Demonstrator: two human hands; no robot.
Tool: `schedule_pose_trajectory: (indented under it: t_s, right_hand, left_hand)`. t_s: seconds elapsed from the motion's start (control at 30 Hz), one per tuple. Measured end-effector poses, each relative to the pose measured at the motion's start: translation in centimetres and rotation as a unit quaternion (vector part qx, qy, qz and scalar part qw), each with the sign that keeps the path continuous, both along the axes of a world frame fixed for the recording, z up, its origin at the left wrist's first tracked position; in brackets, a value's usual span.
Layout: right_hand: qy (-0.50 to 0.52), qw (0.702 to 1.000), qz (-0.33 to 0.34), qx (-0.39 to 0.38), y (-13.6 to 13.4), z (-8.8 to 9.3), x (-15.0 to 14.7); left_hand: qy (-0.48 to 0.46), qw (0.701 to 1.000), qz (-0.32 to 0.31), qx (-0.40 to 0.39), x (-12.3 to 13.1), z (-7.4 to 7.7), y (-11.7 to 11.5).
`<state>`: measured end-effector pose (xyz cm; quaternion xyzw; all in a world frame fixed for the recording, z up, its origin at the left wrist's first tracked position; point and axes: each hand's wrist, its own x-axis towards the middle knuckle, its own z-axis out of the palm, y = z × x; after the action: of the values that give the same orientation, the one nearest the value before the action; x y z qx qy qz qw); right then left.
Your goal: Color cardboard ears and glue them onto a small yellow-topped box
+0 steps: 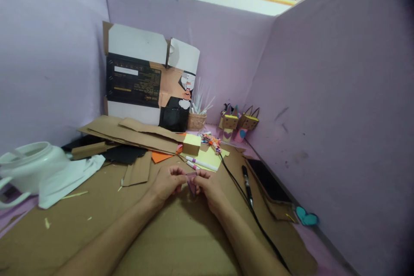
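Both my hands meet over the brown cardboard sheet (181, 237) that covers the desk. My left hand (168, 181) and my right hand (208, 185) pinch a small pink-purple piece of paper (192, 180) between their fingertips, holding it just above the cardboard. Both hands have their fingers curled closed on it. Just beyond the hands lie two white markers with pink ends (200, 164) on a yellow paper sheet (210, 157), and a small yellow-topped cardboard box (191, 143) sits behind them.
Purple partition walls enclose the desk. A printed carton (145, 77) leans at the back, with cardboard strips (129, 133) and orange paper (161, 156) before it. A white plastic tub (29, 166) sits left. A black glue gun (247, 185) with cable, a phone (267, 179) and cardboard figures (239, 123) are at right.
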<state>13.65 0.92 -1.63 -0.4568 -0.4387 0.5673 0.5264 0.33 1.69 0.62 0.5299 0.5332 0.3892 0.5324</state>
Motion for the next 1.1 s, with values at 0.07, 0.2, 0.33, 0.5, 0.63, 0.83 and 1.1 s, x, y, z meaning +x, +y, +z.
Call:
schedule_pose_trajectory:
  t_s: [0.07, 0.2, 0.33, 0.5, 0.63, 0.83, 1.1]
  right_hand:
    - [-0.015, 1.000, 0.005, 0.000, -0.1, 0.0, 0.0]
    - [-0.027, 1.000, 0.015, -0.002, -0.1, 0.0, -0.2]
    - [-0.036, 0.999, 0.002, 0.005, -0.2, 0.3, -0.2]
    - [-0.001, 0.993, -0.117, 0.019, -0.7, 2.0, 1.6]
    - [0.016, 0.985, -0.171, 0.019, -0.6, 4.0, 3.9]
    - [-0.012, 0.984, -0.174, 0.036, -0.1, 5.0, 4.8]
    - [-0.045, 0.992, -0.115, 0.025, -2.2, 2.0, 3.9]
  left_hand:
    - [0.008, 1.000, -0.002, -0.003, 0.1, 0.0, 0.0]
    - [0.012, 1.000, -0.002, 0.017, 0.3, -0.1, -0.3]
    - [0.016, 1.000, 0.008, 0.014, 0.0, 0.0, 0.1]
    - [0.081, 0.993, 0.084, 0.012, -2.2, 0.6, 1.8]
    - [0.122, 0.986, 0.111, -0.008, -3.3, 0.7, 2.6]
    - [0.196, 0.978, 0.069, 0.022, -3.5, -0.7, 3.1]
    - [0.253, 0.967, 0.028, 0.029, -4.2, -1.3, 3.7]
